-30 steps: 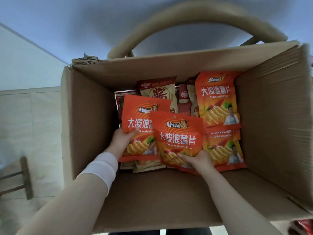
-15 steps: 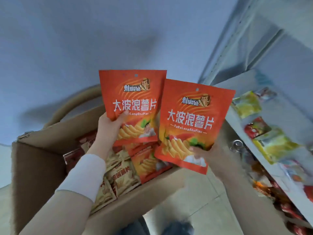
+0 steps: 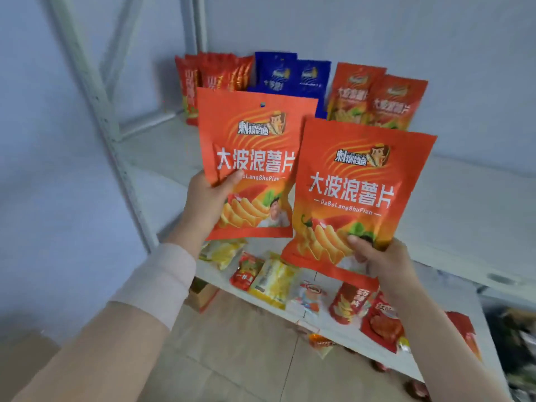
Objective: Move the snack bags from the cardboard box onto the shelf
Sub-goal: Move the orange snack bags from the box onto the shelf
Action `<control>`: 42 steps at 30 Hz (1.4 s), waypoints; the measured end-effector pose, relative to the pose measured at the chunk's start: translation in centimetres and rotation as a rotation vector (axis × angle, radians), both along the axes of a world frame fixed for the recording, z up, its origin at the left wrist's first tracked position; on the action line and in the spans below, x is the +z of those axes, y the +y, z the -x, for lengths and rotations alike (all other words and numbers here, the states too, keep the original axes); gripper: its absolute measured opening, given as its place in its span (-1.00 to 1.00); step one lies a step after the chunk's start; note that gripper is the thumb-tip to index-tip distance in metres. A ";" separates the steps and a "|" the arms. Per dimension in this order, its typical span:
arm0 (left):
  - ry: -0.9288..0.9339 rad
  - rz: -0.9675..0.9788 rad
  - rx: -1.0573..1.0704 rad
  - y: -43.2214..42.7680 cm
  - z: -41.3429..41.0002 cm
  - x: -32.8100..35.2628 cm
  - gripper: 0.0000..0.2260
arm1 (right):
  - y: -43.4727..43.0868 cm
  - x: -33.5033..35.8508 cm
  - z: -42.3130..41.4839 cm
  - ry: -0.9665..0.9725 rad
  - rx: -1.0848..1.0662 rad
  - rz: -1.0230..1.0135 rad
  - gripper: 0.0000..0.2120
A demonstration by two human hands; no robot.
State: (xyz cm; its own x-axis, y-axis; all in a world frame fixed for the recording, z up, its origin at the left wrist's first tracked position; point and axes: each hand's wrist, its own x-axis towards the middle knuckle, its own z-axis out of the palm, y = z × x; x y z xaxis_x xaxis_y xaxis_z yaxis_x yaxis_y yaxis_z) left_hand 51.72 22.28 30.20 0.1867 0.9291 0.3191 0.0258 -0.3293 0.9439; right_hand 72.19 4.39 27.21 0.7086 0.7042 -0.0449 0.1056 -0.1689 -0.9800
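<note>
Ahead, white shelf (image 3: 452,198); red, blue and orange bags stand at its back. Two orange bags held upright before it, overlapping: left bag (image 3: 255,146) pinched by left hand (image 3: 208,203), right bag (image 3: 359,184) gripped at bottom corner by right hand (image 3: 383,261). Mixed snacks lie on lower shelf (image 3: 391,358).

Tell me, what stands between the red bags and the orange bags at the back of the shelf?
Two blue bags, seen in the head view.

2 chip bags (image 3: 255,146) w/ shelf (image 3: 464,216) behind
</note>
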 end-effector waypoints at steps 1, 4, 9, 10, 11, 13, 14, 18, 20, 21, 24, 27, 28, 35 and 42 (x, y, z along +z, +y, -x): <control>-0.006 -0.007 -0.041 0.7 -2.6 0.3 -0.83 | 0.1 0.3 -1.8 -0.011 -0.037 -0.003 -0.86; -0.001 -0.024 -0.147 3.1 -10.1 0.8 -0.83 | 1.1 1.1 -7.1 -0.020 -0.113 -0.032 -0.88; 0.011 -0.065 -0.237 9.3 -22.0 0.9 -0.78 | 5.4 1.4 -16.4 0.009 -0.224 -0.062 -0.89; 0.034 -0.058 -0.255 10.7 -24.3 0.9 -0.75 | 6.7 1.4 -18.3 0.024 -0.237 -0.070 -0.89; 0.056 -0.046 -0.283 12.2 -26.5 0.9 -0.73 | 8.2 1.5 -20.2 0.042 -0.249 -0.073 -0.88; 0.077 -0.023 -0.322 15.2 -30.5 0.7 -0.74 | 11.3 1.4 -23.7 0.075 -0.267 -0.066 -0.87; 0.084 -0.014 -0.325 16.6 -32.3 0.6 -0.74 | 12.8 1.3 -25.3 0.088 -0.273 -0.064 -0.86; 0.112 0.012 -0.320 21.8 -38.8 0.1 -0.72 | 18.5 0.4 -31.1 0.111 -0.293 -0.056 -0.85; 0.127 0.048 -0.326 24.0 -41.5 -0.2 -0.71 | 20.8 0.0 -33.8 0.117 -0.293 -0.057 -0.85; 0.131 0.066 -0.332 24.8 -42.5 -0.2 -0.71 | 21.8 -0.1 -34.8 0.120 -0.292 -0.060 -0.85; 0.135 0.104 -0.334 27.4 -45.9 -0.5 -0.68 | 24.8 -0.6 -38.4 0.121 -0.271 -0.062 -0.86; 0.135 0.148 -0.326 29.4 -48.3 -0.8 -0.67 | 27.5 -1.1 -41.3 0.114 -0.265 -0.048 -0.86; 0.129 0.163 -0.316 29.9 -48.9 -1.0 -0.68 | 28.3 -1.2 -42.0 0.110 -0.265 -0.043 -0.86; 0.168 0.190 -0.184 32.4 -51.8 -2.4 -0.64 | 31.8 -2.3 -44.8 0.022 -0.299 0.026 -0.78; 0.194 0.096 0.002 32.5 -52.6 -2.6 -0.35 | 32.5 -3.1 -44.7 -0.192 -0.429 0.067 -0.64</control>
